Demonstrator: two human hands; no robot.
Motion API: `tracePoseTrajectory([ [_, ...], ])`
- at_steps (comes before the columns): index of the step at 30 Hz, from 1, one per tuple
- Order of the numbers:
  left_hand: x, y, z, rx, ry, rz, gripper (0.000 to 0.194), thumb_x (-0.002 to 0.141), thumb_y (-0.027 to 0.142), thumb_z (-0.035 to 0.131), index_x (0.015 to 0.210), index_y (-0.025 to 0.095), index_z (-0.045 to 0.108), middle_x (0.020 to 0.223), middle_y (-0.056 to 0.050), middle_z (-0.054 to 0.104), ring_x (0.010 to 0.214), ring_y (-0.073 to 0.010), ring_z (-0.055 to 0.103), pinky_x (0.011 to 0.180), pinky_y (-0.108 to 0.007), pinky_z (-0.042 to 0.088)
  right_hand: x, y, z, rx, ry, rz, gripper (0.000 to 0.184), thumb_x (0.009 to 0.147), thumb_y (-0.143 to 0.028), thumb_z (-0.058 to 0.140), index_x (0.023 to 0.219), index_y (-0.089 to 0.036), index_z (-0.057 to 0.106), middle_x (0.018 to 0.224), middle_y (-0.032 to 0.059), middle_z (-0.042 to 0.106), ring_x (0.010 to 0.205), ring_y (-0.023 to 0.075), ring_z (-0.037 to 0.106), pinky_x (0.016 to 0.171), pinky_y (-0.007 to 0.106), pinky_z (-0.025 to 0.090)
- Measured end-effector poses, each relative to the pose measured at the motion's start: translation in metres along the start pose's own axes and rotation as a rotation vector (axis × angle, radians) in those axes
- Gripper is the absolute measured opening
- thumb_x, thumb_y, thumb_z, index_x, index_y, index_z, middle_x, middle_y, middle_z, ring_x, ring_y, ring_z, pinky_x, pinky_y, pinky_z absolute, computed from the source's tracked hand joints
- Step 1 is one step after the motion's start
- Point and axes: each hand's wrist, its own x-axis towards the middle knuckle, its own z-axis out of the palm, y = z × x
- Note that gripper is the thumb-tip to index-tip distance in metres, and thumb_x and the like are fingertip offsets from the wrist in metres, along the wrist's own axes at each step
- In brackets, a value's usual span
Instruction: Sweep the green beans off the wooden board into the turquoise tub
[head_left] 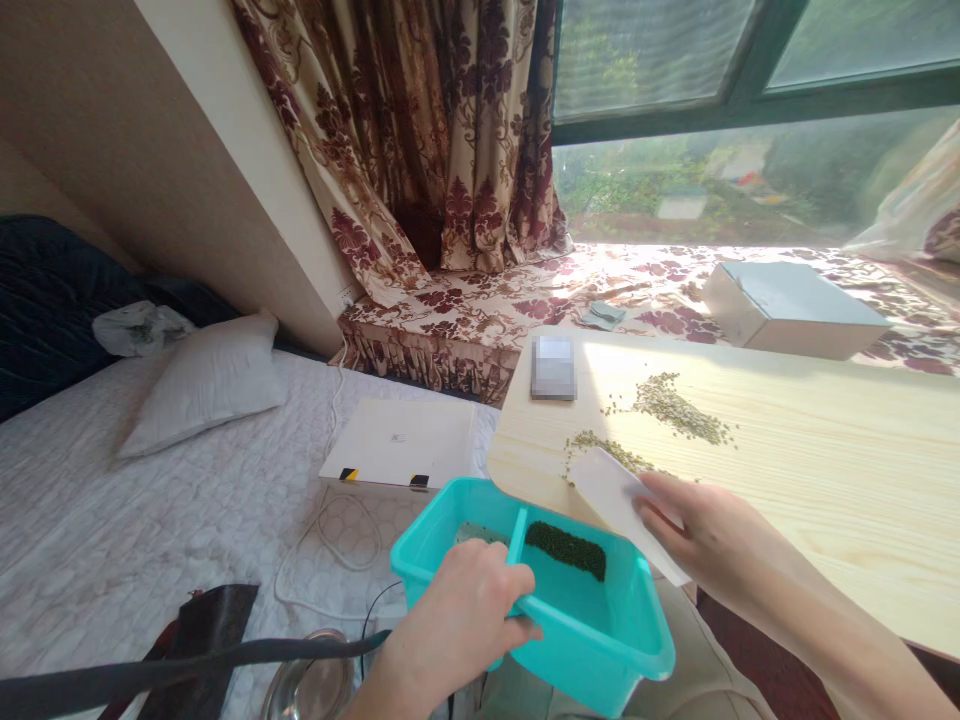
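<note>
The grip of our left hand point(472, 590) pinches the near rim of the teal bin point(577, 645), where the divider meets it. The grip of our right hand point(686, 515) is closed on a white card point(609, 492), its far end at the nearer pile of pale beans point(607, 447) on the desk point(810, 430); we cannot tell whether they touch. A farther pile point(679, 410) lies behind. The bin sits at the desk's edge, with dark green beans point(565, 549) in its right compartment; our left hand partly hides the other compartment.
</note>
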Motion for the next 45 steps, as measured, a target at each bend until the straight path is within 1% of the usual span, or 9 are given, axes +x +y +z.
tracePoseTrajectory([
  [2,0.000,0.000,0.000,0.000,-0.003,0.002,0.033,0.086,0.049,0.082,0.079,0.022,0.065,0.083,-0.001,0.062,0.086,-0.0241,0.062,0.066,-0.031,0.039,-0.002,0.003,-0.002,0.023,0.003,-0.001,0.024,0.088,-0.037,0.043,0.068,-0.027,0.053,0.048,-0.0007,0.053,0.045,0.0169,0.049,0.049,0.029,0.030],
  [7,-0.001,0.000,0.001,-0.005,0.000,0.013,0.032,0.086,0.049,0.082,0.080,0.022,0.065,0.082,0.000,0.061,0.086,-0.0239,0.062,0.068,-0.031,0.041,-0.005,0.016,-0.013,0.046,-0.040,0.018,0.021,0.087,-0.037,0.045,0.074,-0.027,0.059,0.059,0.0027,0.065,0.053,0.0200,0.060,0.050,0.029,0.034],
  [13,0.000,0.000,0.000,-0.013,0.000,0.011,0.030,0.086,0.047,0.082,0.082,0.022,0.066,0.084,-0.001,0.062,0.089,-0.0246,0.062,0.070,-0.031,0.043,-0.005,0.011,-0.013,0.073,-0.066,0.036,0.023,0.086,-0.037,0.044,0.072,-0.026,0.057,0.056,0.0026,0.064,0.050,0.0188,0.059,0.048,0.029,0.035],
  [18,0.000,0.001,-0.002,-0.016,-0.008,0.007,0.030,0.086,0.047,0.082,0.083,0.021,0.066,0.085,-0.002,0.062,0.088,-0.0248,0.063,0.071,-0.031,0.044,-0.005,0.015,-0.013,0.045,-0.069,0.053,0.023,0.086,-0.036,0.045,0.077,-0.025,0.063,0.065,0.0055,0.071,0.057,0.0217,0.065,0.051,0.029,0.039],
  [25,0.001,0.000,-0.001,-0.020,0.012,0.014,0.031,0.087,0.047,0.082,0.080,0.021,0.065,0.083,-0.001,0.062,0.087,-0.0242,0.063,0.069,-0.030,0.043,-0.008,0.015,-0.014,0.052,-0.110,0.058,0.018,0.084,-0.033,0.050,0.079,-0.027,0.066,0.064,0.0027,0.070,0.058,0.0207,0.067,0.052,0.028,0.040],
  [29,0.002,-0.001,0.000,-0.016,0.015,0.015,0.033,0.087,0.048,0.081,0.079,0.021,0.064,0.082,-0.001,0.061,0.086,-0.0242,0.063,0.068,-0.030,0.041,-0.006,0.014,-0.015,0.007,-0.109,0.073,0.021,0.085,-0.035,0.047,0.079,-0.027,0.066,0.066,0.0045,0.072,0.060,0.0228,0.068,0.052,0.029,0.041],
  [34,0.002,-0.004,0.003,-0.011,0.029,0.024,0.032,0.087,0.049,0.080,0.081,0.022,0.064,0.083,-0.001,0.061,0.086,-0.0247,0.062,0.067,-0.031,0.041,-0.006,0.014,-0.016,0.064,-0.140,0.054,0.024,0.086,-0.037,0.047,0.083,-0.028,0.068,0.070,0.0043,0.074,0.060,0.0223,0.068,0.053,0.029,0.043],
  [40,0.002,-0.005,0.002,-0.010,0.031,0.027,0.031,0.088,0.049,0.080,0.081,0.022,0.064,0.083,-0.001,0.061,0.086,-0.0245,0.062,0.068,-0.031,0.041,-0.003,0.018,-0.013,0.039,-0.118,0.032,0.026,0.088,-0.040,0.045,0.083,-0.027,0.068,0.068,0.0048,0.074,0.060,0.0224,0.068,0.051,0.029,0.039],
  [45,0.001,-0.004,0.000,-0.003,0.018,0.013,0.030,0.089,0.047,0.079,0.082,0.022,0.065,0.084,-0.001,0.062,0.087,-0.0245,0.062,0.069,-0.031,0.042,-0.001,0.008,-0.016,0.070,-0.143,0.025,0.026,0.086,-0.039,0.045,0.080,-0.027,0.066,0.066,0.0044,0.071,0.058,0.0212,0.065,0.051,0.029,0.038],
])
